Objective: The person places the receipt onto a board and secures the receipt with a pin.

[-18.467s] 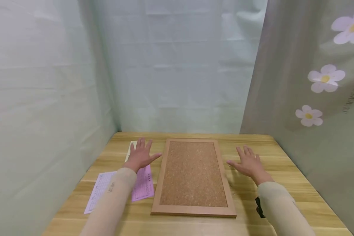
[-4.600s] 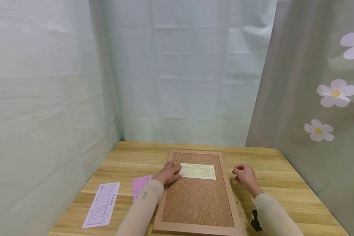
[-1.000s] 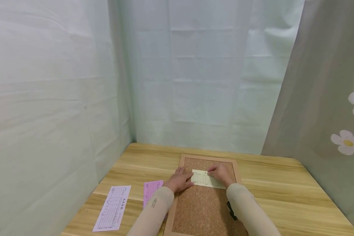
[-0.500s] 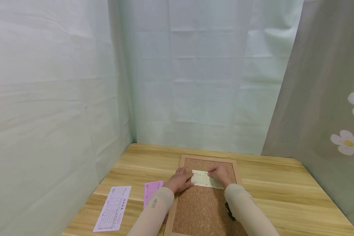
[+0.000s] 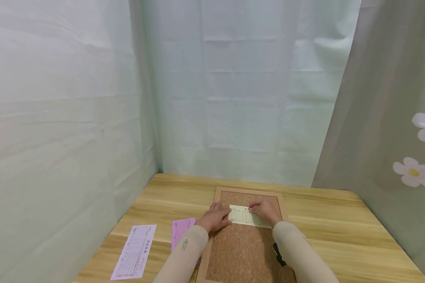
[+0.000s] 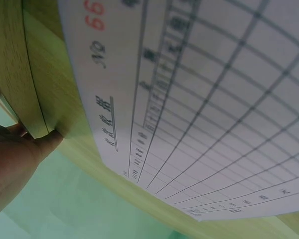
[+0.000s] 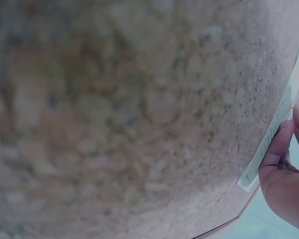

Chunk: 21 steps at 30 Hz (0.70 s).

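Observation:
A cork board with a wooden frame lies on the table, and a pale yellow printed slip lies across its upper part. My left hand rests with spread fingers over the board's left frame, fingertips at the slip's left end. My right hand pinches a small purple pushpin at the slip's top edge, near its middle; most of the pin is hidden by the fingers. In the right wrist view, the thumb and fingers of the right hand meet at the slip.
Left of the board, a pink printed slip lies partly under my left sleeve. Farther left is a whitish-lilac printed slip. A black object shows at my right sleeve. Curtains close in the wooden table.
The yellow slip has gone from the table onto the board. My right hand has moved left from the table onto the slip. Over the last second both hands stay nearly still; purple now shows at the right fingertips.

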Tool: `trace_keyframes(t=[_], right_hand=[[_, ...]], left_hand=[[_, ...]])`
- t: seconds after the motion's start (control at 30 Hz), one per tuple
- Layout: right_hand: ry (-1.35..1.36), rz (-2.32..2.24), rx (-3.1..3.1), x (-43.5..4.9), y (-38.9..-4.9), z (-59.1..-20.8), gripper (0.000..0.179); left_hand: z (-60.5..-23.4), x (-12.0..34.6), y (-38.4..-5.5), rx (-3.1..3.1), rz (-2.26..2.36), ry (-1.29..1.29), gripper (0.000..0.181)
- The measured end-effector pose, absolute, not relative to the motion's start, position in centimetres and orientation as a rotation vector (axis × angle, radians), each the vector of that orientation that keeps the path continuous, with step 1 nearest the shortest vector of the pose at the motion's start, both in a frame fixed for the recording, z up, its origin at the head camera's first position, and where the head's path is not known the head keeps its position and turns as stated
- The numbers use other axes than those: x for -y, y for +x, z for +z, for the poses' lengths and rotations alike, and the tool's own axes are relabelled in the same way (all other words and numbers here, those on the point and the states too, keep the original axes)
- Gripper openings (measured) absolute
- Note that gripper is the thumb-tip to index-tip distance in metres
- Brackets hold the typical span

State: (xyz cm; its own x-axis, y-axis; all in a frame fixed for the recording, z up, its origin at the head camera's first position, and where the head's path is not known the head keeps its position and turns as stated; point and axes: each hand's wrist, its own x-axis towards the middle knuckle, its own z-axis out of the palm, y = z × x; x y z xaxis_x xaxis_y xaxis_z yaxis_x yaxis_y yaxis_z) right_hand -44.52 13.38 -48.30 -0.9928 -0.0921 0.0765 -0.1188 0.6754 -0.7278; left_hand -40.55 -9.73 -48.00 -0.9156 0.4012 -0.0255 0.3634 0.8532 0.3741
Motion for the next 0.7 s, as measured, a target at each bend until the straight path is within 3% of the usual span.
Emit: trace_keyframes(t=[0.7], right_hand=[[0.135,1.273,2.779,-13.15,-44.95,-48.8,0.006]], left_hand=[[-47.49,9.62,-40.24,-2.947,0.525,0.64,0.052]])
